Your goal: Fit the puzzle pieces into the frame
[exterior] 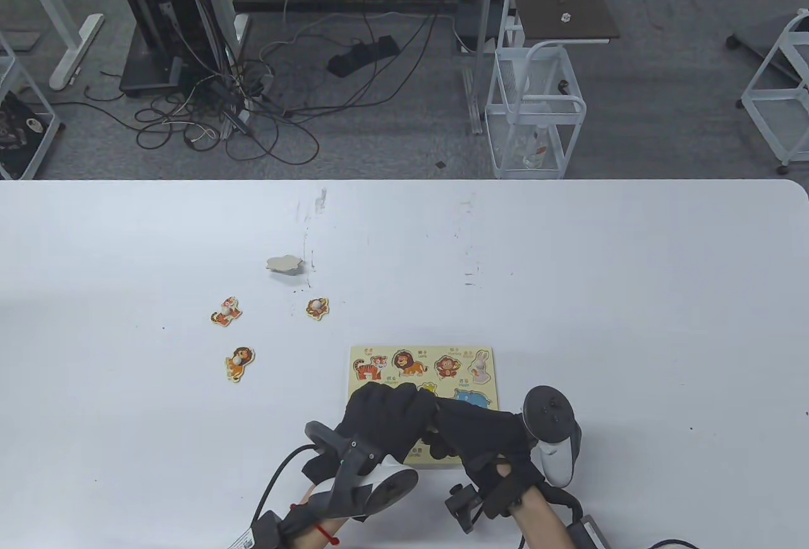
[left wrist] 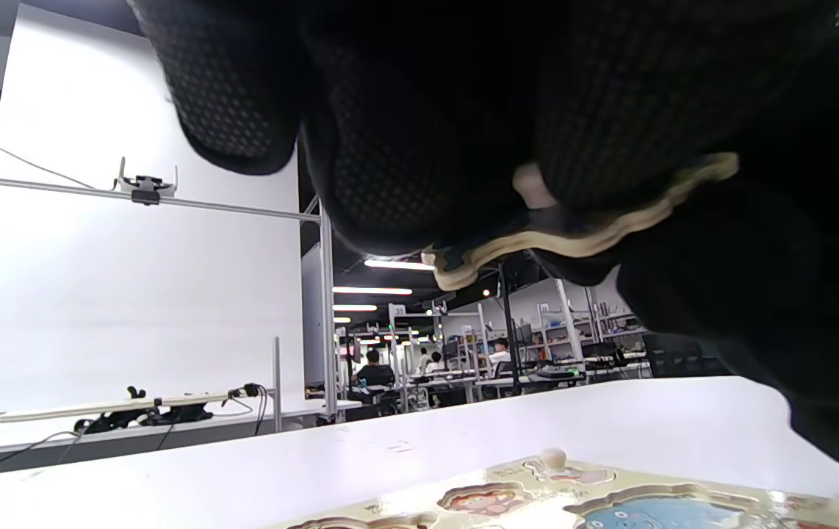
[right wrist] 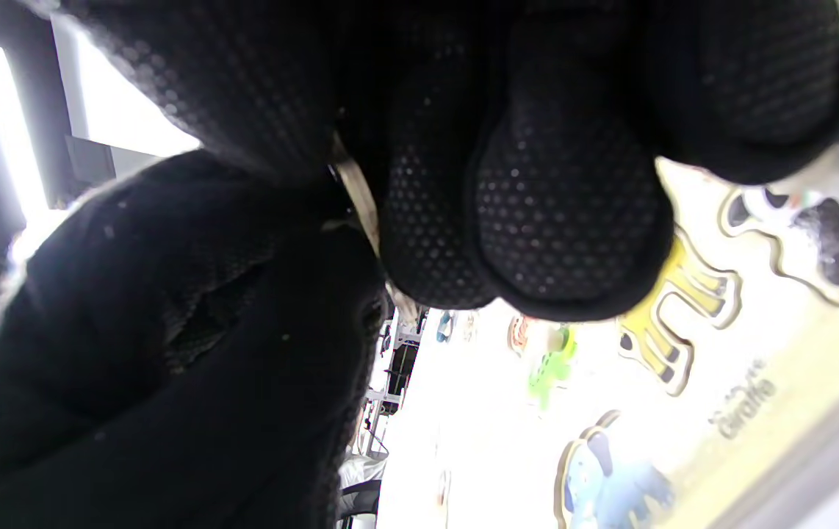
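Observation:
The puzzle frame [exterior: 435,352] lies at the table's near middle, with tiger, lion, monkey and rabbit in its top row. My left hand [exterior: 395,413] and right hand [exterior: 471,432] meet over the frame's lower half and hide it. In the left wrist view my fingers [left wrist: 419,147] grip a wooden puzzle piece [left wrist: 581,235], seen edge-on, a little above the frame [left wrist: 684,488]. In the right wrist view my fingers [right wrist: 559,198] press the same piece's thin edge [right wrist: 362,202] above the frame [right wrist: 757,367]. The piece's picture is hidden.
Loose pieces lie to the left on the table: a tiger piece [exterior: 225,311], a monkey piece [exterior: 317,307], a lion piece [exterior: 239,363] and a face-down piece [exterior: 285,264]. A white cart [exterior: 534,110] stands beyond the table's far edge.

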Demonstrator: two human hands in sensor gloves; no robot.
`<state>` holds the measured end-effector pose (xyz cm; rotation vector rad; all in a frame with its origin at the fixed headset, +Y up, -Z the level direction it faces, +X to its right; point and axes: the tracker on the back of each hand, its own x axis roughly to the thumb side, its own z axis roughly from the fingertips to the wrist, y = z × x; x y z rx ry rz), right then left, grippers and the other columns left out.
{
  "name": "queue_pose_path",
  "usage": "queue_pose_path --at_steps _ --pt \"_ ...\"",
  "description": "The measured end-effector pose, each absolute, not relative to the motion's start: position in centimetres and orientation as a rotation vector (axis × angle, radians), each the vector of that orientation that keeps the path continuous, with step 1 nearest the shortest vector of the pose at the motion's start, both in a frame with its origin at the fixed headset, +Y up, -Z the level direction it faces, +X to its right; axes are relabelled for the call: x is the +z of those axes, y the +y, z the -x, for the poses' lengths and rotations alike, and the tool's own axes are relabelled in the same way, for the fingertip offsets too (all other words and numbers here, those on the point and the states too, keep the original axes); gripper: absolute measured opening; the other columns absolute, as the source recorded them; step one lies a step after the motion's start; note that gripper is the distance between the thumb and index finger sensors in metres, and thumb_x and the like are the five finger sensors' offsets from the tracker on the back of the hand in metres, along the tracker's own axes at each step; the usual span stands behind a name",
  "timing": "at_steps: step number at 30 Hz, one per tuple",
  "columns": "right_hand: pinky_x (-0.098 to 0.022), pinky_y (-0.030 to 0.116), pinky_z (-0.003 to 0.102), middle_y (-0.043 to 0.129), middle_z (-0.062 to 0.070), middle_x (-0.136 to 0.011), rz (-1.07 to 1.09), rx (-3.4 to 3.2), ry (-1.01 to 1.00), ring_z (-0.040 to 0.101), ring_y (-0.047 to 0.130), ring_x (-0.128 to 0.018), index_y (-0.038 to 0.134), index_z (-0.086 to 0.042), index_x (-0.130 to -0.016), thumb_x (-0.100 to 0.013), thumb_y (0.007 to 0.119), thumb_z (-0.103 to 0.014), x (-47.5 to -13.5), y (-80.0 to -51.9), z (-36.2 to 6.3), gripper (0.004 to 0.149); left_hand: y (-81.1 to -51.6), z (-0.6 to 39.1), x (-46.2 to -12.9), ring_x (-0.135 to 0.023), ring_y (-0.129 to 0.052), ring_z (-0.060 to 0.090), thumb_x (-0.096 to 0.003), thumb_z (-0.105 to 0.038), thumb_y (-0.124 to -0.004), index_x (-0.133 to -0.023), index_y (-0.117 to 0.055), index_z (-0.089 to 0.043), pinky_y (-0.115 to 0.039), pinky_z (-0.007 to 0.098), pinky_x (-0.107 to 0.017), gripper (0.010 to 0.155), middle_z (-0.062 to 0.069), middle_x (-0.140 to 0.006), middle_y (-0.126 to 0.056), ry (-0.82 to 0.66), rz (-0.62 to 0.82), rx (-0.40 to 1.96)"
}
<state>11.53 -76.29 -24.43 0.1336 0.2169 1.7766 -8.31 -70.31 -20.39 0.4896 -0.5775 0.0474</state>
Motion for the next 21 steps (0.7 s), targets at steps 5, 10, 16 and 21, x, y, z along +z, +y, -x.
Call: queue_pose_path --at_steps 5,10,16,21 --pt "-0.04 0.081 0.058 0.1 0.013 -0.066 -0.111 1.986 0.113 0.038 0.106 -0.043 0.093 -0.012 -0.079 -0.041 0.084 -0.044 -23.9 -75.2 -11.7 0.05 -70.6 8.6 -20.8 -0.058 -0.109 0.016 -0.0403 -0.043 -0.092 -0.085 -0.088 -0.029 -0.086 0.045 -0.06 0.047 0.001 -0.079 -0.103 -0.545 -0.425 0.05" --pt "-0.049 0.074 0.062 0.091 0.014 -0.082 -0.051 2.132 -0.032 0.043 0.1 -0.061 0.09 -0.017 -0.083 -0.04 0.084 -0.046 -23.8 -74.5 -12.8 0.053 -71.0 9.2 -21.6 -0.059 -0.109 0.018 -0.0405 -0.042 -0.093 -0.085 -0.089 -0.029 -0.084 0.046 -0.061 0.047 0.002 -0.08 -0.102 -0.53 -0.272 0.003" --pt "-0.05 0.073 0.064 0.09 0.014 -0.082 -0.01 2.065 -0.024 0.044 0.1 -0.061 0.09 -0.016 -0.083 -0.041 0.083 -0.045 -24.1 -74.8 -13.7 0.052 -71.8 9.6 -22.2 -0.058 -0.11 0.018 -0.0392 -0.042 -0.096 -0.083 -0.093 -0.03 -0.085 0.047 -0.06 0.046 0.003 -0.078 -0.105 -0.497 -0.12 -0.074" --pt "-0.05 0.072 0.064 0.09 0.015 -0.082 0.009 2.049 -0.032 0.045 0.099 -0.061 0.09 -0.015 -0.084 -0.041 0.083 -0.045 -24.3 -74.8 -14.2 0.053 -72.3 9.7 -22.6 -0.058 -0.11 0.018 -0.0384 -0.042 -0.097 -0.082 -0.094 -0.031 -0.085 0.046 -0.061 0.045 0.002 -0.078 -0.105 -0.465 -0.032 -0.129"
